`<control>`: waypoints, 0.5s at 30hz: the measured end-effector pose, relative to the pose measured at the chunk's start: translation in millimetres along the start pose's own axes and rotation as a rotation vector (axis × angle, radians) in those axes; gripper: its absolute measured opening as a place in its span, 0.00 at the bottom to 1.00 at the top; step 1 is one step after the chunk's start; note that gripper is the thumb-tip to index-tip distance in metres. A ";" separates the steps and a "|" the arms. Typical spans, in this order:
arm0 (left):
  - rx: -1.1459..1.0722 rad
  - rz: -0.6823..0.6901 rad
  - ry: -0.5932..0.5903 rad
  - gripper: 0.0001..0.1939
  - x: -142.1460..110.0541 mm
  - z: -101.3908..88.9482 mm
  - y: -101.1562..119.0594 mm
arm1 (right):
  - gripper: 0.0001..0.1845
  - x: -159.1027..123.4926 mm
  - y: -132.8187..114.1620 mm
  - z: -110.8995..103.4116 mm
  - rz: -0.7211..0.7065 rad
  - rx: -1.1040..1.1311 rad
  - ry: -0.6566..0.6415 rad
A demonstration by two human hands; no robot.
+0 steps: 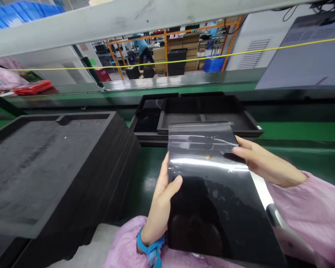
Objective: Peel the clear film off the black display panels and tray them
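A flat glossy black panel (212, 201) wrapped in a clear plastic bag is held in front of me over the green belt. My left hand (162, 197) grips its left edge, thumb on the top face. My right hand (257, 160) holds the right edge near the top, fingers pressed on the bag. Pink sleeves cover both arms and a blue strap circles my left wrist. Just beyond the panel lies a black foam tray (240, 115) with compartments.
A tall stack of black foam trays (44, 167) fills the left. The green conveyor belt (296, 130) runs across. A grey panel (309, 52) leans at the far right. A person in pink sits at the far left. Shelving with boxes stands in the background.
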State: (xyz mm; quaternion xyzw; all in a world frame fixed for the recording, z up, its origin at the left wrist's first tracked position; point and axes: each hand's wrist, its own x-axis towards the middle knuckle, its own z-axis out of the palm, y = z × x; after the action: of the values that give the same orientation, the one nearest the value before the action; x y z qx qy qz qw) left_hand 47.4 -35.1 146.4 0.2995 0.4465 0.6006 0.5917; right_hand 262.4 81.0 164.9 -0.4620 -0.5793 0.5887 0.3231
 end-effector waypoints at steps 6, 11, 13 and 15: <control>-0.075 0.006 0.069 0.32 7.7 4.8 6.1 | 0.18 6.9 -12.2 22.3 -0.038 0.294 -0.064; -0.098 -0.005 0.104 0.31 8.5 6.3 12.2 | 0.19 13.7 -13.8 27.7 -0.095 0.321 -0.047; -0.100 0.000 0.114 0.31 8.6 5.2 11.4 | 0.18 12.4 -15.7 28.6 -0.102 0.312 -0.038; -0.106 0.007 0.124 0.28 9.3 3.1 8.8 | 0.17 9.8 -18.1 28.9 -0.112 0.299 -0.027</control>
State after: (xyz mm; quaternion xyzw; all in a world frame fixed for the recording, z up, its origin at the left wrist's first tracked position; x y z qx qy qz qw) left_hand 45.1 -24.6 154.0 0.2318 0.4487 0.6429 0.5759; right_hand 229.5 81.1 178.2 -0.3676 -0.5143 0.6556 0.4129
